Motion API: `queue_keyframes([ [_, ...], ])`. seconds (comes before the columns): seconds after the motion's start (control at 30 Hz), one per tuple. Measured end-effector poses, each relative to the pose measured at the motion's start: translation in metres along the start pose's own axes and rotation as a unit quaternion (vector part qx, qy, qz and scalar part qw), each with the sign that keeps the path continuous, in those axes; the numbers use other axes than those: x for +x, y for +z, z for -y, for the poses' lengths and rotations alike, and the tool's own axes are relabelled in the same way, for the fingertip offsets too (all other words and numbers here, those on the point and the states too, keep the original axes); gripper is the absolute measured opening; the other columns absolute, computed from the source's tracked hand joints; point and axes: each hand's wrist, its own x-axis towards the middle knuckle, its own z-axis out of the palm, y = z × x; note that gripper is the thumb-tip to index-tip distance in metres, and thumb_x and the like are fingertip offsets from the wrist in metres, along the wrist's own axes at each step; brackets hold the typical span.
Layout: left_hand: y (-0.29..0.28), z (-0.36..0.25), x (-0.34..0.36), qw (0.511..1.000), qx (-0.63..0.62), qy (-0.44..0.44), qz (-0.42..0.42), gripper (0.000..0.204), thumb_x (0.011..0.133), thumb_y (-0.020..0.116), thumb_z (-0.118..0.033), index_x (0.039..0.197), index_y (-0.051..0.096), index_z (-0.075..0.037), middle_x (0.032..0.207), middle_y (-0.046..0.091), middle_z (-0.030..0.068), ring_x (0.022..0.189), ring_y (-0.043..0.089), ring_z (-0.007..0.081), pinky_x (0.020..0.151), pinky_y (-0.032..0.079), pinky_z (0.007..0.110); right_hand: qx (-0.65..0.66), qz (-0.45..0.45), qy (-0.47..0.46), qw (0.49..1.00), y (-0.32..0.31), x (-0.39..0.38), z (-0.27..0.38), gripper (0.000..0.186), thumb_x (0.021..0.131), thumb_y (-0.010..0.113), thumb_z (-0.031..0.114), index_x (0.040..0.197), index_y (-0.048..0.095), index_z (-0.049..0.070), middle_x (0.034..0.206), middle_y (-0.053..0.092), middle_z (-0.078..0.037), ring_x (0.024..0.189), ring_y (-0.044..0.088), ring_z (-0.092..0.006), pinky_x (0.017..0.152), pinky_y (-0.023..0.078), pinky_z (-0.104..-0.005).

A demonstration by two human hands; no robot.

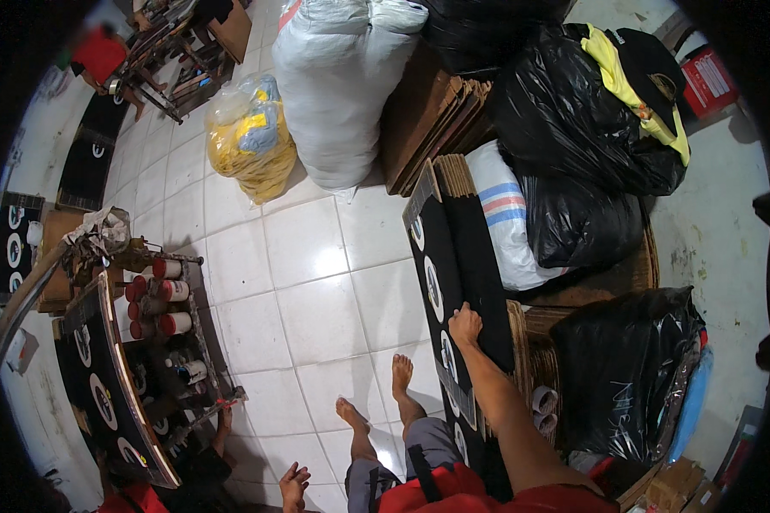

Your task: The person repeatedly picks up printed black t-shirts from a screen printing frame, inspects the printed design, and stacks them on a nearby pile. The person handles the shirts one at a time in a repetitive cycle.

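Observation:
On the right, my right hand (465, 326) is closed at the edge of a long black panel (434, 286) printed with white round emblems; the fingertips are partly hidden. This panel leans in front of a stack of black-covered boards (475, 248) with brown cardboard edges. My left hand (295, 488) hangs low over the floor, fingers apart, holding nothing.
A rack (198, 329) on the left holds several paint tubs (174, 291) and more black printed panels (103, 402); a co-worker's arm (222, 432) reaches it. Bulging white (334, 94) and black sacks (573, 111) stand ahead. Another person (100, 58) sits far left.

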Motion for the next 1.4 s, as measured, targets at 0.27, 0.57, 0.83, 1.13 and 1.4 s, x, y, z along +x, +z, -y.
queue_keyframes([
  [0.27,-0.011,0.042,0.006,0.999,0.022,-0.042,0.002,0.059,0.081,0.058,-0.009,0.135,0.036,0.000,0.109,0.062,0.0125,0.092,0.061,0.0228,0.083,0.045,0.039,0.001,0.002,0.010,1.000,0.003,0.005,0.001,0.026,0.082,0.059,0.015,0.101,0.057,-0.002,0.086,0.063,-0.024,0.087,0.061,-0.0406,0.078,0.046,-0.0489],
  [0.57,-0.012,0.042,0.007,0.999,0.033,-0.041,0.007,0.060,0.080,0.059,-0.010,0.135,0.035,0.000,0.113,0.060,0.0141,0.093,0.061,0.0227,0.082,0.045,0.037,-0.036,0.007,-0.014,0.999,-0.015,-0.005,0.007,0.031,0.083,0.061,0.021,0.105,0.053,0.001,0.087,0.064,-0.022,0.084,0.062,-0.0386,0.075,0.047,-0.0475],
  [0.83,-0.017,0.020,0.041,0.995,0.063,-0.028,0.077,0.062,0.080,0.061,-0.011,0.136,0.035,-0.001,0.117,0.057,0.0150,0.101,0.058,0.0248,0.086,0.043,0.038,0.023,-0.120,-0.003,0.992,-0.073,-0.118,-0.061,0.037,0.082,0.062,0.021,0.113,0.053,0.001,0.105,0.060,-0.018,0.097,0.057,-0.0351,0.080,0.045,-0.0435],
  [1.13,-0.047,-0.014,0.061,0.986,0.126,0.032,0.102,0.057,0.083,0.053,-0.009,0.137,0.034,-0.003,0.120,0.056,0.0152,0.105,0.057,0.0273,0.091,0.041,0.042,-0.082,0.004,0.090,0.993,-0.017,-0.234,-0.149,0.023,0.077,0.063,0.012,0.098,0.061,0.003,0.091,0.063,-0.017,0.085,0.062,-0.0328,0.075,0.049,-0.0422],
  [1.4,-0.092,-0.038,0.096,0.977,0.189,0.051,0.086,0.053,0.088,0.047,-0.015,0.138,0.032,-0.005,0.123,0.054,0.0153,0.106,0.056,0.0280,0.092,0.040,0.043,-0.085,-0.117,0.025,0.989,0.019,-0.234,-0.177,0.032,0.070,0.064,0.000,0.102,0.056,0.000,0.102,0.057,-0.019,0.089,0.060,-0.0338,0.076,0.049,-0.0407],
])
